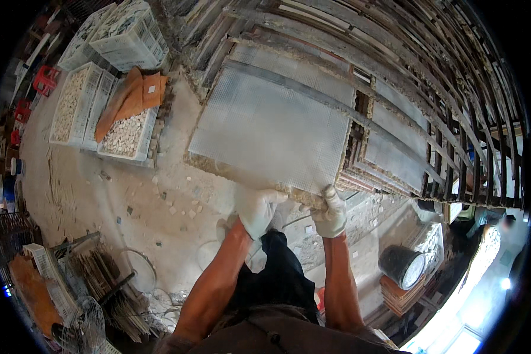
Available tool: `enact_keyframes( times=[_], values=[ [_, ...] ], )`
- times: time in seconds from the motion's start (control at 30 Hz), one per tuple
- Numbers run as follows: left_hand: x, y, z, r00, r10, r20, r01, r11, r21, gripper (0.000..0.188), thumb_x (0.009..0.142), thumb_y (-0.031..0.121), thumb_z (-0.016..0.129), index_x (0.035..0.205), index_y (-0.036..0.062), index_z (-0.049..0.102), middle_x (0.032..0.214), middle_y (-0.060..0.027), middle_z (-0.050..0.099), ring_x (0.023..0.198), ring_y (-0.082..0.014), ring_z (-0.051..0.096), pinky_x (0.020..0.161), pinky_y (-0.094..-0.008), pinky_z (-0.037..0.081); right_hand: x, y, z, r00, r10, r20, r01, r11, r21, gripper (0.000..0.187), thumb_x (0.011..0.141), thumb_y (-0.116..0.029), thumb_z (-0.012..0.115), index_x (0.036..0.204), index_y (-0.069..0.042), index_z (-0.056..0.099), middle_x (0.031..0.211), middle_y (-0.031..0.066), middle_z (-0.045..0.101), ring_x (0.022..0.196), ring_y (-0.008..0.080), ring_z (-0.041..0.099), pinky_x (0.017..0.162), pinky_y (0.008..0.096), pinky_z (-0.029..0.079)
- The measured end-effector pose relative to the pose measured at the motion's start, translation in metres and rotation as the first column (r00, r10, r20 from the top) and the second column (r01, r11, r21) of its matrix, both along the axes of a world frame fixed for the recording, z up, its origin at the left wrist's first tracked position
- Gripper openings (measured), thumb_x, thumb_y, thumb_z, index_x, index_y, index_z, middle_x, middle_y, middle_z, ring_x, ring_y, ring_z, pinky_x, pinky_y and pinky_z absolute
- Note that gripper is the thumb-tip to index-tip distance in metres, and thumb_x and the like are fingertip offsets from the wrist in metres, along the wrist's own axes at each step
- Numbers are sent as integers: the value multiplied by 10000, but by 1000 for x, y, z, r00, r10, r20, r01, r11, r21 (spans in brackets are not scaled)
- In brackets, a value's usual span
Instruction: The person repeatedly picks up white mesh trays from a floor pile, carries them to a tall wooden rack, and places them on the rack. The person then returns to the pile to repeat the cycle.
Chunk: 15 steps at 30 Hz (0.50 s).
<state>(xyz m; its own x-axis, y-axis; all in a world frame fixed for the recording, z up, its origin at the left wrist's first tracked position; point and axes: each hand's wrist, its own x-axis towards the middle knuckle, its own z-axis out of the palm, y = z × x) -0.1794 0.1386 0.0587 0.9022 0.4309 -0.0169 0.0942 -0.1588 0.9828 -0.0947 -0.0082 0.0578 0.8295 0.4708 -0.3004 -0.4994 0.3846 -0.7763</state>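
A wide flat board (265,127), covered with a pale fine-grid sheet, lies half inside a slatted rack, its rough crusted near edge toward me. My left hand (258,212), in a whitish work glove, is closed at the middle of that near edge. On the near right corner my right hand (330,215), gloved too, grips with its thumb on top and its fingers underneath, hidden. One dark rack bar crosses above the board's far part. Beside it on the right, another pale-covered board (395,135) rests among the bars.
Long rack bars (419,76) fill the upper right. At the upper left stand white plastic crates (71,106) of small pale pieces, one partly under an orange-brown sheet (133,97). A dark bucket (402,266) is at lower right, a fan (88,324) at lower left. Chips litter the floor.
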Motion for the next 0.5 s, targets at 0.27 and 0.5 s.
enact_keyframes(
  times=[0.27,0.5],
  values=[
    [23,5,-4,999,41,8,-32,877,-480,93,723,-41,534,777,-20,606,768,-84,591,709,-137,559,654,-258,459,28,-8,-18,989,146,-9,-146,989,17,507,832,-346,491,1136,53,418,976,178,577,778,252,605,561,311,482],
    [52,22,-17,980,-19,196,71,962,-265,84,746,-20,546,782,-21,622,796,-109,617,757,-171,591,684,-274,474,51,15,-3,987,122,102,-132,986,100,547,842,-382,458,1161,59,398,1026,169,547,857,288,582,606,353,502]
  ],
)
